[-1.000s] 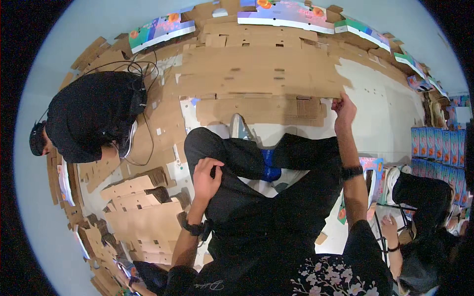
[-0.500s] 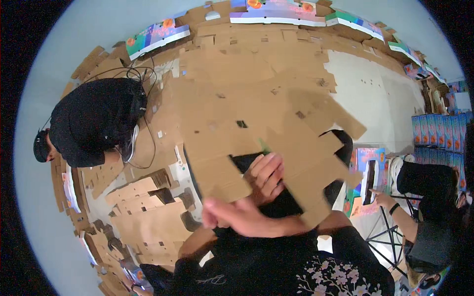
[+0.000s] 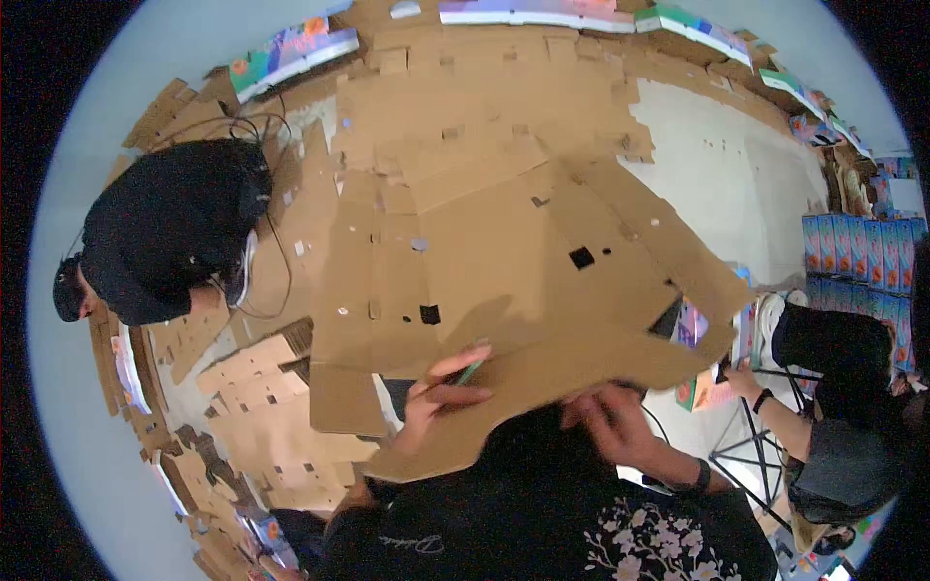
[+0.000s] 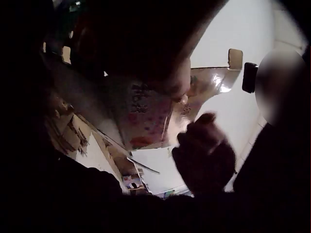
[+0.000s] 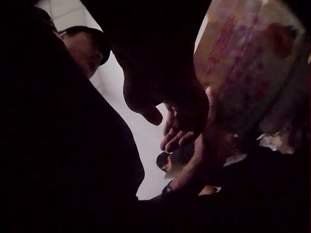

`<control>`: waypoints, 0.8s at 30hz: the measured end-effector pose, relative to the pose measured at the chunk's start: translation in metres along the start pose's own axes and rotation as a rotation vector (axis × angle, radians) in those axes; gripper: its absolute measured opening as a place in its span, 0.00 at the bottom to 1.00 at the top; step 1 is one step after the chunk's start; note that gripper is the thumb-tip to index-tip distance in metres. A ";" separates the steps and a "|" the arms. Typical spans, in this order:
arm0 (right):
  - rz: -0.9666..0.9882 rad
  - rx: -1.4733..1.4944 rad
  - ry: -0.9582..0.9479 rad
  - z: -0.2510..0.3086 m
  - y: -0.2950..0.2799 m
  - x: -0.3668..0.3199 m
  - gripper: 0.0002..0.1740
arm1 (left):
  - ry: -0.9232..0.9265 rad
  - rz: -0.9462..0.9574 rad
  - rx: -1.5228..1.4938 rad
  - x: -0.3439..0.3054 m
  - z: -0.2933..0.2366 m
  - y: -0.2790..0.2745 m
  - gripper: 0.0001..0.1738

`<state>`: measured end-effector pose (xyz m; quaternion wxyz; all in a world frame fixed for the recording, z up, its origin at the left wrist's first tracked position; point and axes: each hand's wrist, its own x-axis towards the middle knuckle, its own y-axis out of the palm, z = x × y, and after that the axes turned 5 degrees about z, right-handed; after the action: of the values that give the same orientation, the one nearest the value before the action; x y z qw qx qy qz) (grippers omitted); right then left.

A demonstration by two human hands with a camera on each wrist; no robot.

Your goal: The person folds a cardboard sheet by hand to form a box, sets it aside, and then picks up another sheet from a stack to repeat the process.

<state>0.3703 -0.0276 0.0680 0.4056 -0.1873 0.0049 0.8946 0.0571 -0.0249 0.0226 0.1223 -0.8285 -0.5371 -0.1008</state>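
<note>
A large brown cardboard sheet (image 3: 484, 261) spreads over the lap, plain side up, with several cut-out holes; its near flap curls up toward the chest. The left wrist view shows its printed pinkish underside (image 4: 141, 119). My left hand (image 3: 431, 407) reaches through at the near flap, its fingers pinching a thin green object (image 3: 471, 371), whose kind I cannot tell. At the flap's near edge on the right is my right hand (image 3: 620, 426), blurred. In the right wrist view its fingers (image 5: 177, 138) are loosely curled, the thumb apart, nothing between them.
More flat cardboard (image 3: 484, 102) covers the floor ahead. Stacked cardboard (image 3: 276, 436) lies at the left, near a crouching person (image 3: 174, 232) with cables. On the right, another person's hand (image 3: 744, 382) works by a printed box, with blue boxes (image 3: 852, 247) lined up behind.
A cardboard sheet has come up from the floor onto the lap and been turned and spread wider. The hands, which crossed half a second ago, have moved apart along its near edge.
</note>
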 end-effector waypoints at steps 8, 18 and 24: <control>-0.477 -0.142 0.231 -0.061 0.048 -0.084 0.20 | -0.890 -0.204 -0.580 -0.106 0.005 0.012 0.28; -0.630 -0.253 0.407 -0.115 0.033 -0.098 0.12 | -0.530 -0.447 0.034 -0.105 0.028 0.020 0.34; -0.638 -0.257 0.362 -0.149 0.021 -0.136 0.30 | -0.368 -0.323 0.318 -0.091 0.016 0.024 0.31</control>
<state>0.4860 -0.1642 -0.0270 0.6293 -0.3836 -0.0942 0.6693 0.0432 -0.1084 -0.0220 0.1335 -0.7071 -0.6843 0.1182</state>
